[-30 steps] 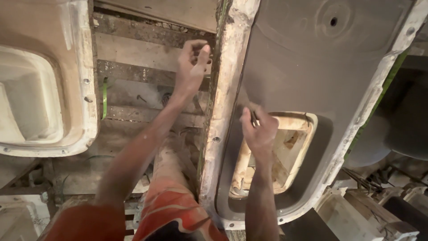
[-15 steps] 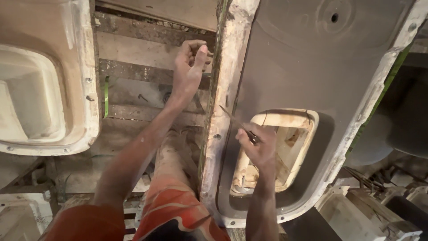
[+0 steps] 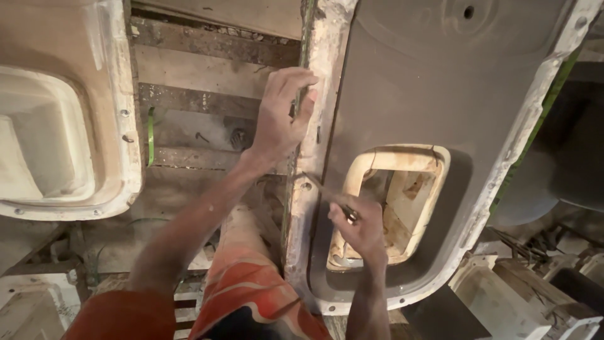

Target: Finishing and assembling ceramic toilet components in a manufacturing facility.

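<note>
Grey mould lying flat, flange along its left edge. Left hand curled over flange; right hand pinching thin tool, tip at flange. Risk: tip slipping toward left fingers.

Pale moulded panel with square recess lies at left. Worn wooden planks run beneath. Green strap beside panel edge.
</note>
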